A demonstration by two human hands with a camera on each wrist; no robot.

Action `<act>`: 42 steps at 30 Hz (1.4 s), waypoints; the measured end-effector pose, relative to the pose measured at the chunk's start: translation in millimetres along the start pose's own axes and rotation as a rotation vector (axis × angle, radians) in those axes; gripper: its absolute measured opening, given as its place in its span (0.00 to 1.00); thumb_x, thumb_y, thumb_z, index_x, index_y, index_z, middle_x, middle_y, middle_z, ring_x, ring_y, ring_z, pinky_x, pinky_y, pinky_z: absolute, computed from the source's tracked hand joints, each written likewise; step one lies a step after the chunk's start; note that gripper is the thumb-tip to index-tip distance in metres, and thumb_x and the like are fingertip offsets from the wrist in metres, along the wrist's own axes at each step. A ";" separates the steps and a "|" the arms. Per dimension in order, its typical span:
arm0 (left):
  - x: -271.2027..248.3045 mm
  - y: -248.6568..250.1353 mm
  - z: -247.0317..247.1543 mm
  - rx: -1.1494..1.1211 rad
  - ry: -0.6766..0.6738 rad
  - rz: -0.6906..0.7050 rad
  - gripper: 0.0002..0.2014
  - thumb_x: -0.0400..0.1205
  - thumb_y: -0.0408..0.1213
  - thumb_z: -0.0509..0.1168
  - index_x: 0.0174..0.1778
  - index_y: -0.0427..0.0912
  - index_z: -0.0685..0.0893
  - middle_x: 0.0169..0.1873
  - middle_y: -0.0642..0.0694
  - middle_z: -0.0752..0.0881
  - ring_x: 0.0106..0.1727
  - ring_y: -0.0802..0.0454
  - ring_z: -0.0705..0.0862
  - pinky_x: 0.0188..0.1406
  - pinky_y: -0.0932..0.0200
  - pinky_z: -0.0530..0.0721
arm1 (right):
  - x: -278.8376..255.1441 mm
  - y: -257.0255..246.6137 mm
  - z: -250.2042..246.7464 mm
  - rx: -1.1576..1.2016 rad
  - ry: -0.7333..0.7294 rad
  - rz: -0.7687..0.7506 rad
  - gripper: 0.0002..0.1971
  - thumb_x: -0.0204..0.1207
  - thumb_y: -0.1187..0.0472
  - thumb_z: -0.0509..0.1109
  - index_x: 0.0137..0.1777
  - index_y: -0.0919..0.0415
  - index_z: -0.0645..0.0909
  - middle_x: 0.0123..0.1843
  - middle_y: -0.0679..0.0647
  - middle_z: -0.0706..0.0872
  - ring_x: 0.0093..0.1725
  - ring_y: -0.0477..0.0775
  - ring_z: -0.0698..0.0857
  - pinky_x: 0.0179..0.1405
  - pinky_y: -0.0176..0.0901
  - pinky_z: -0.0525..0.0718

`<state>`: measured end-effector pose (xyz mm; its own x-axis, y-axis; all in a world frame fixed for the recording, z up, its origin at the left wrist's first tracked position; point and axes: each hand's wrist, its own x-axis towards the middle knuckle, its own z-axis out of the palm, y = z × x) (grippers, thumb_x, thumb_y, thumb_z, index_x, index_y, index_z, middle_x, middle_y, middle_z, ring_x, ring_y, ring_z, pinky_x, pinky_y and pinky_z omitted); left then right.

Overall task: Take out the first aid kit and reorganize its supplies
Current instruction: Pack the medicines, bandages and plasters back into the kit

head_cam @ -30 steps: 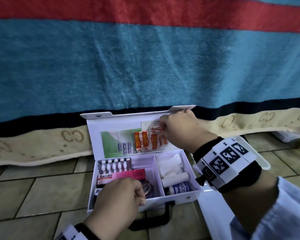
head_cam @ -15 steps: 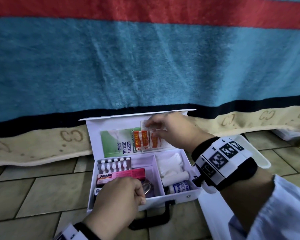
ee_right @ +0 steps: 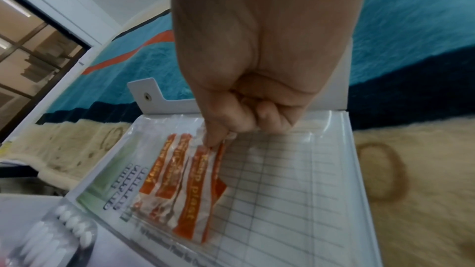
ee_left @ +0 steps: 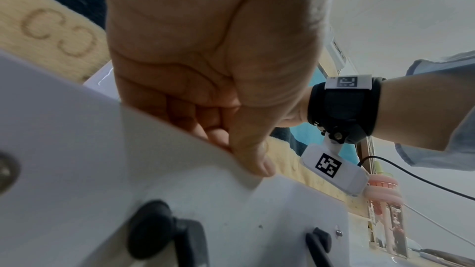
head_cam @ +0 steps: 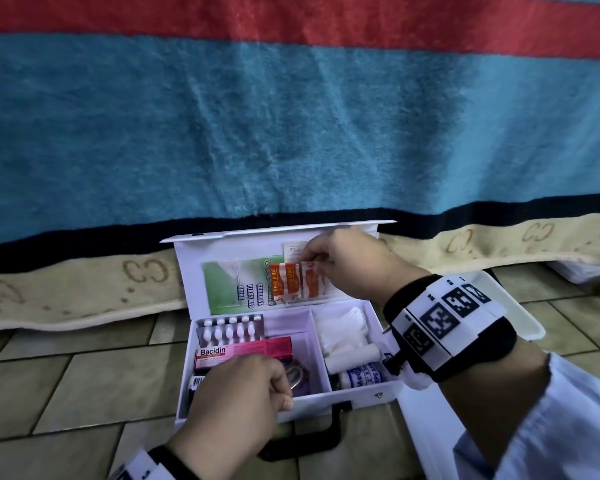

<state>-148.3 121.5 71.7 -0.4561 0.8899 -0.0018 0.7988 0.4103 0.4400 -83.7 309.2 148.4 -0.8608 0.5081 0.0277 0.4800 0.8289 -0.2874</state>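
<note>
The white first aid kit (head_cam: 361, 398) stands open on the tiled floor, its lid (head_cam: 191, 268) leaning back against a blanket. My right hand (head_cam: 312, 261) pinches the top of a packet of orange plasters (head_cam: 297, 284) (ee_right: 185, 190) in front of the lid's clear pocket. My left hand (head_cam: 243, 400) (ee_left: 241, 145) grips the kit's front wall, thumb outside, fingers inside. In the left compartment lie a pill blister (head_cam: 231, 330) and a pink Bacidin box (head_cam: 243, 351). Gauze (head_cam: 343, 327) and a bandage roll (head_cam: 352, 358) fill the right compartment.
A striped blue and red blanket (head_cam: 291, 133) with a beige hem hangs just behind the kit. A white plastic lid or tray (head_cam: 520, 317) lies on the floor at the right, under my right forearm. The kit's black handle (head_cam: 312, 441) points toward me.
My right hand has shifted left along the lid, from its upper right corner to the orange plasters, and now pinches the packet's top. The left hand has kept its hold on the front wall.
</note>
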 end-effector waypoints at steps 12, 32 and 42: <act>-1.7 0.4 -1.2 -0.012 -0.027 -0.009 0.06 0.74 0.48 0.70 0.32 0.57 0.82 0.32 0.60 0.84 0.41 0.65 0.81 0.30 0.75 0.67 | -2.2 -4.4 -10.0 -0.073 0.002 0.043 0.10 0.71 0.57 0.73 0.52 0.45 0.86 0.54 0.44 0.88 0.56 0.49 0.84 0.48 0.40 0.82; -5.9 4.5 -4.6 -0.016 -0.034 -0.037 0.04 0.75 0.48 0.69 0.34 0.58 0.82 0.38 0.61 0.87 0.46 0.64 0.83 0.45 0.66 0.78 | -8.9 -35.7 -4.4 -0.317 -0.074 0.003 0.13 0.73 0.69 0.62 0.52 0.58 0.83 0.51 0.58 0.84 0.56 0.59 0.82 0.42 0.41 0.75; -4.5 4.0 -4.2 0.008 -0.039 -0.044 0.08 0.75 0.48 0.69 0.30 0.56 0.80 0.34 0.61 0.86 0.46 0.64 0.84 0.46 0.65 0.78 | -5.9 -21.7 -0.3 -0.171 -0.018 0.077 0.17 0.72 0.70 0.62 0.56 0.54 0.84 0.54 0.56 0.86 0.50 0.60 0.86 0.42 0.43 0.82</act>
<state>-144.7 118.3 77.3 -0.4754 0.8780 -0.0555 0.7815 0.4505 0.4317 -89.0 288.2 154.8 -0.8225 0.5688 -0.0057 0.5652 0.8160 -0.1215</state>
